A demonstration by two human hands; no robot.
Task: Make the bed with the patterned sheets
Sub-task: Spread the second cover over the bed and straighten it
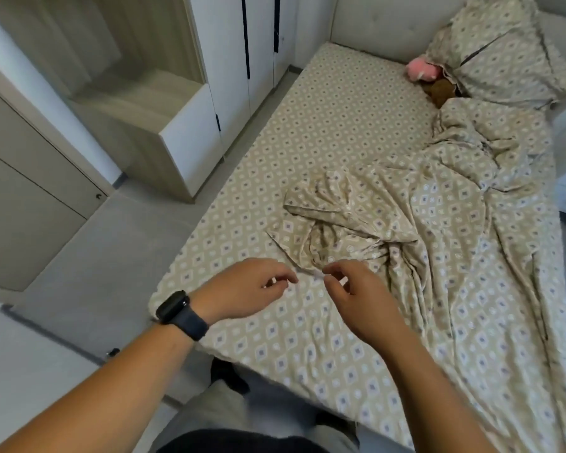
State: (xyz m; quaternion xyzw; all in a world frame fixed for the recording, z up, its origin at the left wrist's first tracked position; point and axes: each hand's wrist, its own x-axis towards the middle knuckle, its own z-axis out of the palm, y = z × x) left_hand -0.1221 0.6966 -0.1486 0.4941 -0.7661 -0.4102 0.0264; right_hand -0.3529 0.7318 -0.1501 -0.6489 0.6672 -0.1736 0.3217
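Note:
A bed with a beige diamond-patterned fitted sheet (324,125) fills the middle of the view. A matching top sheet (455,250) lies crumpled over the bed's right half, its bunched corner (334,223) folded toward the middle. My left hand (245,289), with a black watch on the wrist, hovers just below that corner with loosely curled fingers holding nothing. My right hand (356,292) hovers beside it, fingers also loosely curled, its fingertips near the sheet's edge. A pillow (500,50) in the same pattern leans against the headboard.
A pink soft toy (422,70) and a brown one (440,91) lie by the pillow. White wardrobe doors (236,60) and an open wooden cabinet (164,119) stand left of the bed across a narrow grey floor strip. My legs show at the bottom edge.

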